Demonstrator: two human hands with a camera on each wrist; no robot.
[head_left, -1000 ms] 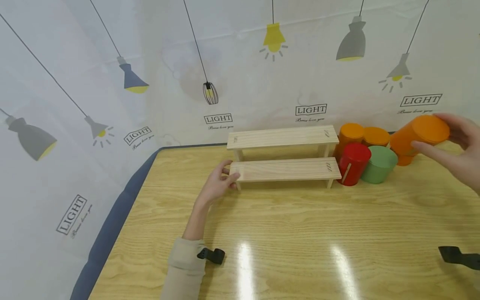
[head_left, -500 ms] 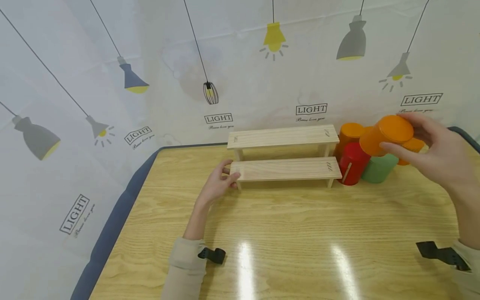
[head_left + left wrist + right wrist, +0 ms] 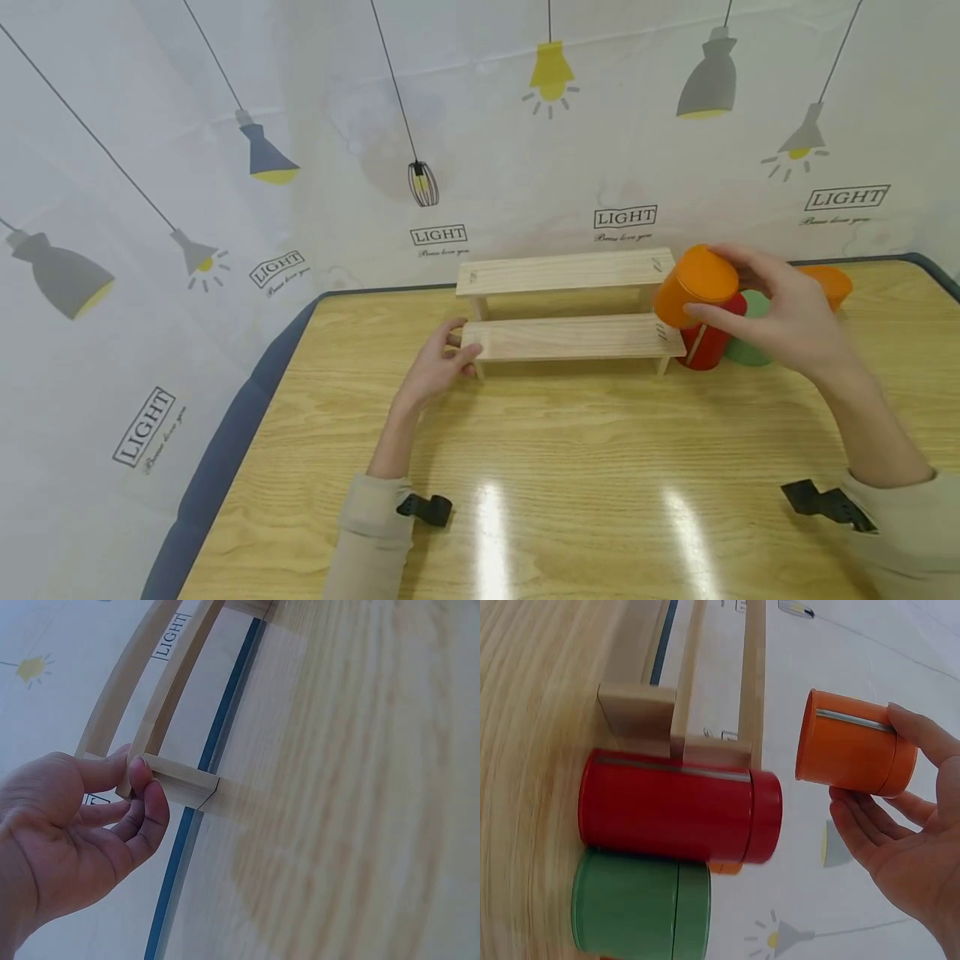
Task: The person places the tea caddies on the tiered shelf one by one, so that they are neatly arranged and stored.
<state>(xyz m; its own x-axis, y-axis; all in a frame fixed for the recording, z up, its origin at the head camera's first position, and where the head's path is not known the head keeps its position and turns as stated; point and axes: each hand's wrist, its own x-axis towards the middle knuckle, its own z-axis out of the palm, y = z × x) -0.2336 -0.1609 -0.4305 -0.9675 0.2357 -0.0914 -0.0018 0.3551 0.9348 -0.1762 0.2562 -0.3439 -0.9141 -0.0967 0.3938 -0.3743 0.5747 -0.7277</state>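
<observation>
My right hand (image 3: 787,312) grips an orange lidded canister (image 3: 693,287) between thumb and fingers, raised over the right end of the pale wooden shelf's lower board (image 3: 570,337). In the right wrist view that orange canister (image 3: 847,746) hangs in the air above a red canister (image 3: 675,810), with the fingers beneath it. My left hand (image 3: 437,362) holds the left end of the lower board. Thumb and fingertips pinch the board's end in the left wrist view, close to its leg (image 3: 184,782). Behind it is the higher upper board (image 3: 562,273).
The red canister stands against the shelf's right end, with a green canister (image 3: 750,352) beside it. Another orange canister (image 3: 832,283) shows past my right hand. A printed wall covering (image 3: 510,167) rises behind the wooden table (image 3: 570,475).
My right hand has carried the orange canister leftward, from over the table's right side, past the green and red canisters, to the shelf's right end. The left hand has stayed in place.
</observation>
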